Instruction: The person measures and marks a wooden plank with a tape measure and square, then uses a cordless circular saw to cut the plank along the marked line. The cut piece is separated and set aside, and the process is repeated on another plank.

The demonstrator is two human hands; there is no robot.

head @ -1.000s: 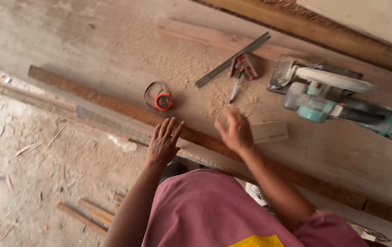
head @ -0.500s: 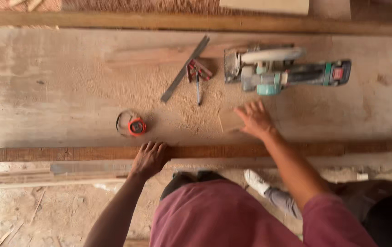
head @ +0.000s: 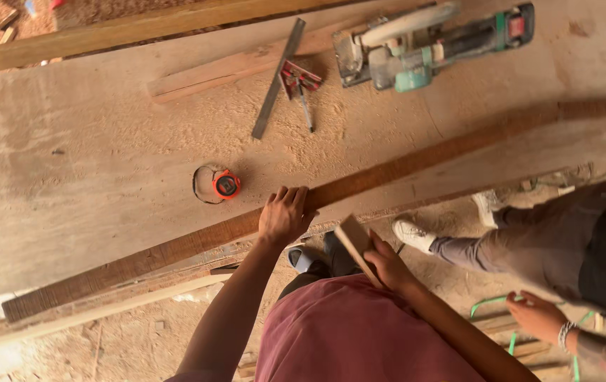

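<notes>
The person stood at the near edge of the bench [head: 70, 155], and the work in hand looked like handling a small block [head: 354, 240] of wood against the long dark batten [head: 416, 166] that ran along that edge. The left hand [head: 283, 216] lay on the batten, fingers loosely spread over its top and pressing down rather than gripping. The right hand [head: 388, 265] held the block just off the near edge, fingers closed round its lower end, the block tilted and clear of the batten.

I judged that any move with the block would need the left hand to keep the batten from sliding.

Half a second earlier the right hand had been out on the bench below the saw [head: 416, 49]; now it was back at the body. The tape [head: 226, 184] sat just beyond the left hand. Another person's hand [head: 536, 315] was low on the right, well apart.
</notes>
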